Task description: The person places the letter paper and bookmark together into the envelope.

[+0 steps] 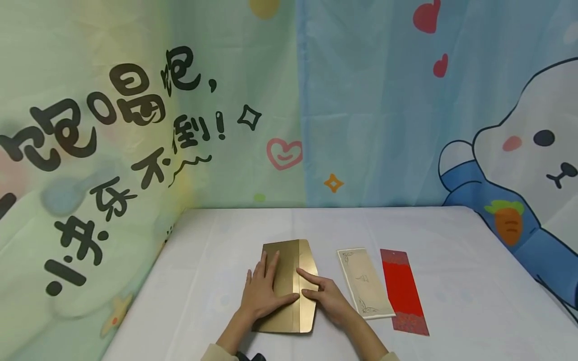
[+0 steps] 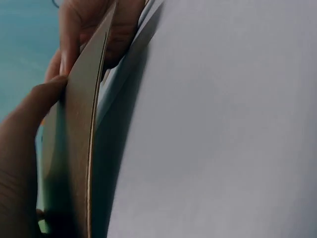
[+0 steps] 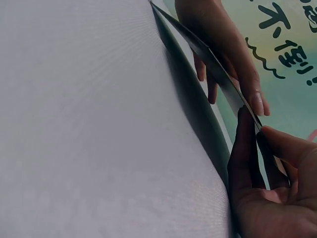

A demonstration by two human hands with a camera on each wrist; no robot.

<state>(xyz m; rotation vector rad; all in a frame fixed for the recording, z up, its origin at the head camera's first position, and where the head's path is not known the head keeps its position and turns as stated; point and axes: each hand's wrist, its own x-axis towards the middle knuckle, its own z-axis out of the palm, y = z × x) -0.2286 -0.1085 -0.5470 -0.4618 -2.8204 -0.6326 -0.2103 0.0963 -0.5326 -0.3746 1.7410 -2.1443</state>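
A gold paper envelope lies on the table, with a flap of cut-off corners along its right side. My left hand rests on the envelope's body, fingers spread and straight, its thumb reaching toward the crease. At the flap is my right hand, which grips the edge: in the right wrist view that hand has fingers below the sheet and others above. From the left wrist view the envelope appears edge-on, raised off the cloth at this side.
To the right lies a cream card with ornate corners, overlapping a red paper strip. White cloth covers the table. Behind and at the left hang printed curtains. A small black object shows at the bottom edge by the left sleeve.
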